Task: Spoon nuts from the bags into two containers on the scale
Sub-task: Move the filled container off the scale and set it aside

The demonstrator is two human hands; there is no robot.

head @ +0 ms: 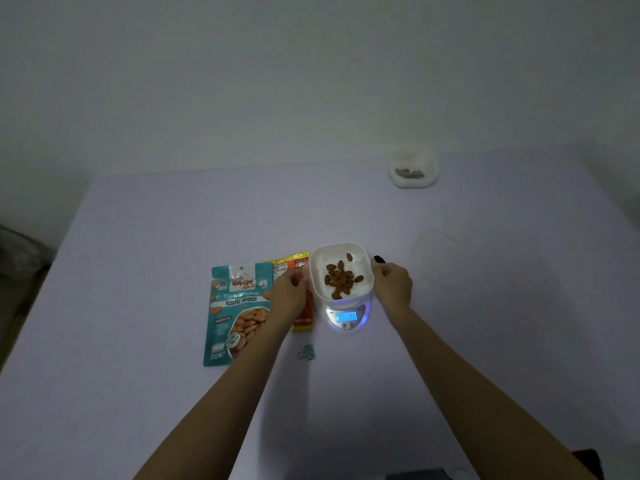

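White container (341, 249), square, sitting on the scale (346, 322) at the middle of the bench (173, 237). It holds a loose heap of brown almonds (341, 278) on its floor, with one almond apart at the far side. The scale's display (346, 317) faces you and glows blue; its digits are too blurred to read with certainty.

Your hands flank the container, well apart from each other. Your right hand (393, 284) is clamped on the right wall, with the thumb on the rim and the fingers curled behind. Your left hand (289, 289) has its fingers curled just beside the left wall; whether it actually grips the wall cannot be told.

A small black object (379, 259) shows just beyond your right fingers; what it is cannot be told.

Left of the scale an orange bag (301, 320) lies flat, partly under your left hand. Further left is a teal bag (230, 313) marked "Roasted Almonds".

A blue clip (306, 352) lies on the bench near you, between your forearms.

At the far right stands a second container (412, 168), white, with a small dark heap inside, blurred.
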